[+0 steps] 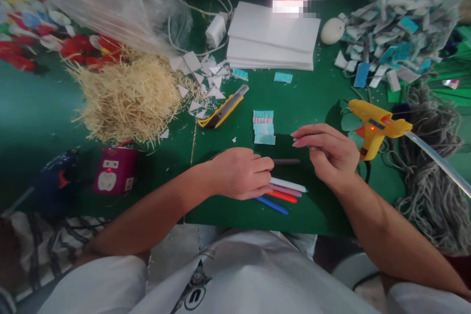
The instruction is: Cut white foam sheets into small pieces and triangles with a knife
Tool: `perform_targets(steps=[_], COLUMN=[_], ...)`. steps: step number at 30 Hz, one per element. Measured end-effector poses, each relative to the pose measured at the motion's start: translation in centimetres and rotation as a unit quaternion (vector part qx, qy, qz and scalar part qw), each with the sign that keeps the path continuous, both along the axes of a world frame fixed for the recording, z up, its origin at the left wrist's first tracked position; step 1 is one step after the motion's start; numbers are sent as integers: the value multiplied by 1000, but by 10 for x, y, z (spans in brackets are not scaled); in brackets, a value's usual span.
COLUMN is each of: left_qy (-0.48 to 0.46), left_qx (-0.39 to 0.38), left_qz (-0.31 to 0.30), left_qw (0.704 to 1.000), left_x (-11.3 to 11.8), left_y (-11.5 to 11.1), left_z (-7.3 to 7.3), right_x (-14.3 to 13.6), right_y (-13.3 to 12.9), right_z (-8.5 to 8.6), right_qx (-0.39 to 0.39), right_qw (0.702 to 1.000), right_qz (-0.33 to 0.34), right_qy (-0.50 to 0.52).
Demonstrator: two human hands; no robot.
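My left hand (245, 174) is curled, knuckles up, over the near ends of several marker pens. A dark grey marker (287, 161) sticks out to the right from its fingertips; the grip itself is hidden. Beside it lie a white marker (289, 185), a mauve one (285, 190), a red one (284, 196) and a blue one (273, 204). To their right, my right hand (333, 154) hovers with fingers loosely bent and apart from the thumb, nothing visible in it. Small light-blue and pink folded strips (264, 127) lie just beyond both hands.
A yellow box cutter (223, 108) lies left of the strips. Beyond are white foam sheets (272, 39) and a pale egg-shaped piece (332, 31). A yellow glue gun (375, 125) stands by my right hand, near grey yarn (430, 157). Straw (128, 95) and a purple power box (115, 170) are left.
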State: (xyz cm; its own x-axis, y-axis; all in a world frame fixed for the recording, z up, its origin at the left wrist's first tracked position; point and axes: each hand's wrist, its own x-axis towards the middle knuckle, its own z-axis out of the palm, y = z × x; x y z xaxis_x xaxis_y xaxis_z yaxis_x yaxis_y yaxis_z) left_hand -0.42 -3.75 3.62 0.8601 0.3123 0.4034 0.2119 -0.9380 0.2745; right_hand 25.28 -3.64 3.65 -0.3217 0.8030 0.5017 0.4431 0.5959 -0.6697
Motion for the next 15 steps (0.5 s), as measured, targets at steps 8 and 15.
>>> perform_targets(steps=[8,15], left_qy=[41,77], left_qx=[11,-18], left_qz=[10,35], left_qw=[999,996], left_x=[-2,-12], left_y=[-2,11], left_z=[3,2], right_x=[1,2], right_y=[1,1], right_z=[0,3], right_qx=[2,-13], right_qw=[1000,998], right_qz=[-22,-25], right_qy=[-16,-63])
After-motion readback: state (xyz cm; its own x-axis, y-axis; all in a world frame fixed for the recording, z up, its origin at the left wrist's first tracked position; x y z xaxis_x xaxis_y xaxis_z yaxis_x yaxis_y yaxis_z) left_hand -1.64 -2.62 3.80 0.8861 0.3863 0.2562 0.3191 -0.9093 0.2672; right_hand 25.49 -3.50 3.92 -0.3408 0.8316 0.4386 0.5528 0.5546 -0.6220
